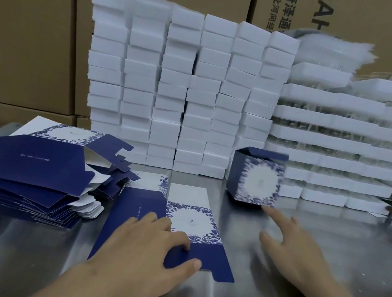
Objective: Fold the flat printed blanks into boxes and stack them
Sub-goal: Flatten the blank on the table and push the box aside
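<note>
On the tabletop point(303, 246) we sit between boxes: one folded box point(256, 177) stands by the white stacks, the heap of blanks point(28, 171) lies far left. Our left hand point(146, 244) pins the next flat blank point(176, 223), grip pressed flat; right hand point(294, 252) released, fingers spread just short of the box; next we likely pop this blank open.

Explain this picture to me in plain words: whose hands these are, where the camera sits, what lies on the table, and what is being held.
There is no machine here: a camera worn on a person's head looks down at their own bare hands. The left hand presses flat on a folded-flat blue printed blank lying on the shiny metal table. The right hand is open, holding nothing, its fingertip near one folded box standing upright. A pile of flat blanks waits at left. Behind are stacked white blocks and brown cartons.
</note>
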Tool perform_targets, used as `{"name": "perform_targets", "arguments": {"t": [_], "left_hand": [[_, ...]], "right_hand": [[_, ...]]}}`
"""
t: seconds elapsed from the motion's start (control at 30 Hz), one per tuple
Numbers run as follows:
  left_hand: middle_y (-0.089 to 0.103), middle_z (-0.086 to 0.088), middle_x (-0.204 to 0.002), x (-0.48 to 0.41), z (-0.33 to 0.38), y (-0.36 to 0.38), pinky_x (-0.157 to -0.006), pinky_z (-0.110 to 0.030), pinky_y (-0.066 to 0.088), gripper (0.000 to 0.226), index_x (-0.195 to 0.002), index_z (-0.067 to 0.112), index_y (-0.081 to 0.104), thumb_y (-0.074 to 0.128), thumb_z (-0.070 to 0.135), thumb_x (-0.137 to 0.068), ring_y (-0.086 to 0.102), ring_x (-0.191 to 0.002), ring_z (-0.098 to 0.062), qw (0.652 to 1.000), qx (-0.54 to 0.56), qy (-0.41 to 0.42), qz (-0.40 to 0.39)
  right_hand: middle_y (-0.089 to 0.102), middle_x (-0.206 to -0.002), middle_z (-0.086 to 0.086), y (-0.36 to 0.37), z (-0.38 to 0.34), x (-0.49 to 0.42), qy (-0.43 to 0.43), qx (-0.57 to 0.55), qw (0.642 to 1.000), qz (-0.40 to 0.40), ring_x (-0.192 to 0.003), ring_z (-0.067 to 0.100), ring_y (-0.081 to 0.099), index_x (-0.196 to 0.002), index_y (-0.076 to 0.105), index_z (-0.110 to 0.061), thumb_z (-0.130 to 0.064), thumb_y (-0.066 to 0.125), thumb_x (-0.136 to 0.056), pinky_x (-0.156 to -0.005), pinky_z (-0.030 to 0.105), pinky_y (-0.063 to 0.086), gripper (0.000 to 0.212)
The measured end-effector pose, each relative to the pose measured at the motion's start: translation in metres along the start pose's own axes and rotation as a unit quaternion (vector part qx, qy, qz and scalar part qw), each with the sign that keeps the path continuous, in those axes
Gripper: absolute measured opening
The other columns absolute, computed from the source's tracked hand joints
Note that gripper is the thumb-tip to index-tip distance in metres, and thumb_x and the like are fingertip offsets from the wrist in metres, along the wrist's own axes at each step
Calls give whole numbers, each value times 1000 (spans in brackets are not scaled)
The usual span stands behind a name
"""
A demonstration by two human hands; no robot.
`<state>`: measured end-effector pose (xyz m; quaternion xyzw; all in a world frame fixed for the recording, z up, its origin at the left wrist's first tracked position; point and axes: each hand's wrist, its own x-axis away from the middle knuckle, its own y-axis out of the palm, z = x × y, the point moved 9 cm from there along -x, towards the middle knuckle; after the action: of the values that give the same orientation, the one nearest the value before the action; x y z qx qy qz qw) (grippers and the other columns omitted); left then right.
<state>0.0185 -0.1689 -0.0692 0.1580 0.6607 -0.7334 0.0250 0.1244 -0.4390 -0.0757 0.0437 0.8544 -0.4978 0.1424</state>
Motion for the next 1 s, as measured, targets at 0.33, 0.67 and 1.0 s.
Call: {"name": "perform_targets", "arguments": {"t": [0.33,0.67,1.0], "left_hand": [[38,26,-116,-1,-4,11,-88,-25,31,68,-144,54,44,38,89,-85,36,-107,1,999,53,12,-6],[43,33,-137,2,2,7,-114,-29,32,50,-131,53,41,36,81,-90,34,-135,5,996,85,31,17],[36,32,-142,-1,6,11,-117,-30,26,46,-131,52,36,35,77,-93,28,-139,3,996,70,39,25]], "right_hand": [[66,-135,-7,8,0,-9,-7,24,999,22,-114,18,64,-138,60,-43,-45,61,-94,-94,36,49,44],[61,-110,-9,25,-11,-20,-35,126,991,34,-107,22,61,-117,63,-38,-46,49,-99,-88,37,50,24],[57,-137,3,47,-19,-86,-17,124,992,0,-131,30,51,-156,38,-42,-46,41,-101,-105,45,43,56]]}}
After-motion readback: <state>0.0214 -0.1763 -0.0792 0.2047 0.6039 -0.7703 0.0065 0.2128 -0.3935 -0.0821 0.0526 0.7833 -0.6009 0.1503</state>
